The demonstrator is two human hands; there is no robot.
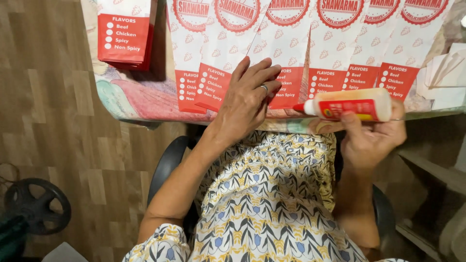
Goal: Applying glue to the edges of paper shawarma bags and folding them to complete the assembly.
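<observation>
- Left hand [250,94]: flat, palm down, fingers spread, pressing on the near ends of the fanned bags [286,48]. Grips nothing; ring on one finger.
- Right hand [374,138]: closed round the glue bottle [352,104], thumb up across its body. Bottle lies nearly level, red nozzle pointing left toward the left hand's fingertips, held just off the near edge of the bench [145,102].
- Bags: white paper with red bands at the near end, laid in an overlapping row from centre to right across the bench, near ends all exposed. Left hand rests on those at the middle of the row.
- Stack [125,36] of the same bags sits far left on the bench, apart from the row.
- Folded white paper pieces [444,73] at the far right edge.
- Bench covered with a patterned cloth under a clear sheet, as far as can be told.
- Person seated on a dark chair [167,162]; wood-pattern floor [73,121] on the left, a black wheel [36,206] near left.
- Handling, judged: bags are thin, light and limp, likely to slide on one another; flat downward pressure suits them better than a pinch. Bottle looks like soft plastic, light, squeezable; best held round the mid-body, as now.
</observation>
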